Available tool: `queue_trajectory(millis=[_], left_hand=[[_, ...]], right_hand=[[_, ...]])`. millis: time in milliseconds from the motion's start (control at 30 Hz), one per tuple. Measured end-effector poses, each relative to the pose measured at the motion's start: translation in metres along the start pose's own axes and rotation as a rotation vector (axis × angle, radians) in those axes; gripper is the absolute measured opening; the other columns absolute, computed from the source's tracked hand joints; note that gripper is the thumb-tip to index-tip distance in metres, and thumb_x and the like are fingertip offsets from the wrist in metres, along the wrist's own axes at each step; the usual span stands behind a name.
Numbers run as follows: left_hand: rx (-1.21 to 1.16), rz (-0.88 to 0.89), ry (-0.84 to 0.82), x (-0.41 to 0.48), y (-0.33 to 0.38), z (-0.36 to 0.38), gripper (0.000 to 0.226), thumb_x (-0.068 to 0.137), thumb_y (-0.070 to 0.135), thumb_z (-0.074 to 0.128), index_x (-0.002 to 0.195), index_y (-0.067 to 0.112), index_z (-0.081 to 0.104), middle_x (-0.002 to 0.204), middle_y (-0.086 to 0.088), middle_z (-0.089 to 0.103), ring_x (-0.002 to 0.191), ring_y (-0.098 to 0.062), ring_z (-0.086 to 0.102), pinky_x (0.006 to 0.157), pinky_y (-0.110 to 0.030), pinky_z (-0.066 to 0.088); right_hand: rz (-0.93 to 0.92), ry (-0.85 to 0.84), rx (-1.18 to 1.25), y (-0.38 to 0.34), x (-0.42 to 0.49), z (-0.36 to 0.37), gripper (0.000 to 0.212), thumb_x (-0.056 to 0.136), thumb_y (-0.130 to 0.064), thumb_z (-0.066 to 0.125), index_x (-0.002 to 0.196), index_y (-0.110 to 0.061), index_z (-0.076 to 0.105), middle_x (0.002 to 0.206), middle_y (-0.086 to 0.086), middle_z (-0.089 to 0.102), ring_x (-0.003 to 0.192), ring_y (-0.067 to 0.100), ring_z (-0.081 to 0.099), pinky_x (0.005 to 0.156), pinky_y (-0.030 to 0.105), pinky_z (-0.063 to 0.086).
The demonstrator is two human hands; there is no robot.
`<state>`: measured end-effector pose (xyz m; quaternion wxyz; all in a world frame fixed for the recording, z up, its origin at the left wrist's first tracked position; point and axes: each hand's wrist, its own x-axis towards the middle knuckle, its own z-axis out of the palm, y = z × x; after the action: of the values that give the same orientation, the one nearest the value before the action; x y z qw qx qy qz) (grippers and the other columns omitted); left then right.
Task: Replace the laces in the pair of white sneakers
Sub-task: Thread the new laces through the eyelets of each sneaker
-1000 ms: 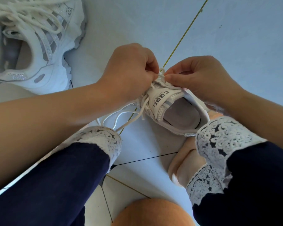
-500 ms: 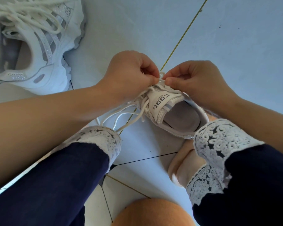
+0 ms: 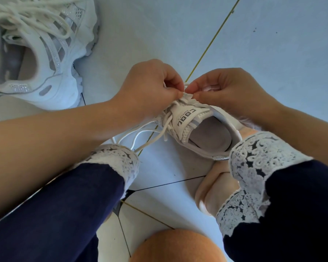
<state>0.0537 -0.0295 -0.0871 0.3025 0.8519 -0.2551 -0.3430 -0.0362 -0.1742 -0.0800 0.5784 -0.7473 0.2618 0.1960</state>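
A white sneaker point(image 3: 206, 129) sits on the floor between my legs, its tongue with dark letters facing me. My left hand point(image 3: 150, 89) and my right hand point(image 3: 227, 89) meet over the top of the tongue, each pinching the white lace point(image 3: 150, 135) near the upper eyelets. Loose lace ends trail left and down from the shoe to my left knee. The front of this shoe is hidden under my hands. The second white sneaker point(image 3: 45, 59) lies at the upper left, laced, with its opening toward me.
Pale floor tiles point(image 3: 263, 44) with a yellow-green grout line running diagonally under the hands. My legs in dark blue trousers with white lace cuffs point(image 3: 259, 163) frame the shoe. A bare foot point(image 3: 214, 190) rests under my right leg.
Both hands have shifted slightly down and toward me along the shoe, staying pinched together on the lace at the tongue. The other sneaker has not moved.
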Motion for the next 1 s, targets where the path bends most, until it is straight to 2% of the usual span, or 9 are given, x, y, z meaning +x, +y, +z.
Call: queue_trajectory(millis=[100, 267, 467, 533, 633, 733, 867, 1000], left_hand=[[-0.01, -0.003, -0.003, 0.0, 0.0, 0.0, 0.02, 0.072, 0.018, 0.07, 0.065, 0.034, 0.062, 0.064, 0.018, 0.053, 0.058, 0.005, 0.05, 0.054, -0.002, 0.035], [-0.065, -0.018, -0.023, 0.0, -0.001, 0.0, 0.023, 0.072, 0.015, 0.071, 0.063, 0.033, 0.061, 0.054, 0.019, 0.051, 0.053, 0.013, 0.049, 0.053, -0.001, 0.034], [-0.043, -0.037, -0.015, -0.001, 0.0, 0.0, 0.022, 0.072, 0.016, 0.071, 0.063, 0.034, 0.062, 0.051, 0.02, 0.049, 0.053, 0.013, 0.049, 0.052, -0.001, 0.033], [-0.013, -0.047, -0.016, -0.001, 0.001, 0.0, 0.02, 0.073, 0.019, 0.07, 0.062, 0.034, 0.061, 0.054, 0.019, 0.05, 0.054, 0.008, 0.05, 0.054, -0.006, 0.035], [0.083, -0.021, -0.023, -0.002, 0.004, 0.001, 0.01, 0.074, 0.021, 0.067, 0.07, 0.031, 0.066, 0.061, 0.017, 0.049, 0.06, -0.001, 0.048, 0.061, -0.021, 0.04], [0.139, 0.032, -0.035, -0.002, 0.003, -0.001, 0.009, 0.076, 0.021, 0.065, 0.074, 0.029, 0.067, 0.07, 0.015, 0.046, 0.075, -0.01, 0.048, 0.072, -0.027, 0.04], [0.1, 0.074, -0.062, -0.003, 0.0, -0.004, 0.008, 0.075, 0.019, 0.068, 0.074, 0.026, 0.068, 0.074, 0.013, 0.048, 0.078, -0.01, 0.049, 0.075, -0.029, 0.042], [0.105, 0.127, -0.079, -0.001, -0.001, -0.008, 0.007, 0.073, 0.015, 0.07, 0.079, 0.019, 0.072, 0.071, 0.015, 0.046, 0.074, -0.008, 0.047, 0.07, -0.024, 0.037]], right_hand=[[0.006, 0.004, 0.044, 0.002, 0.001, 0.0, 0.021, 0.075, -0.005, 0.071, 0.082, -0.025, 0.07, 0.077, -0.006, 0.072, 0.074, 0.001, 0.065, 0.075, 0.013, 0.051], [-0.004, 0.068, 0.072, 0.007, 0.0, 0.006, 0.025, 0.075, -0.004, 0.07, 0.079, -0.028, 0.065, 0.08, -0.005, 0.072, 0.077, 0.003, 0.067, 0.077, 0.019, 0.053], [0.003, 0.049, 0.117, 0.005, 0.0, 0.009, 0.02, 0.075, -0.005, 0.072, 0.079, -0.024, 0.066, 0.08, -0.002, 0.071, 0.074, 0.004, 0.065, 0.074, 0.017, 0.052], [0.01, 0.041, 0.136, 0.005, -0.001, 0.009, 0.022, 0.075, -0.002, 0.071, 0.078, -0.023, 0.066, 0.079, -0.001, 0.07, 0.073, 0.005, 0.065, 0.074, 0.017, 0.053], [0.039, 0.028, 0.212, 0.005, -0.003, 0.009, 0.024, 0.074, 0.002, 0.07, 0.077, -0.022, 0.065, 0.076, 0.0, 0.071, 0.072, 0.008, 0.066, 0.071, 0.019, 0.054], [0.051, 0.044, 0.196, 0.006, -0.002, 0.011, 0.026, 0.073, 0.004, 0.069, 0.076, -0.021, 0.064, 0.073, -0.002, 0.071, 0.07, 0.006, 0.067, 0.068, 0.018, 0.054], [0.068, 0.082, 0.207, 0.007, -0.004, 0.015, 0.021, 0.075, 0.001, 0.069, 0.078, -0.02, 0.065, 0.08, 0.006, 0.072, 0.072, 0.012, 0.067, 0.072, 0.025, 0.054], [0.045, 0.093, 0.167, 0.007, -0.004, 0.016, 0.021, 0.076, -0.001, 0.068, 0.076, -0.022, 0.065, 0.082, 0.007, 0.072, 0.069, 0.007, 0.064, 0.067, 0.017, 0.051]])
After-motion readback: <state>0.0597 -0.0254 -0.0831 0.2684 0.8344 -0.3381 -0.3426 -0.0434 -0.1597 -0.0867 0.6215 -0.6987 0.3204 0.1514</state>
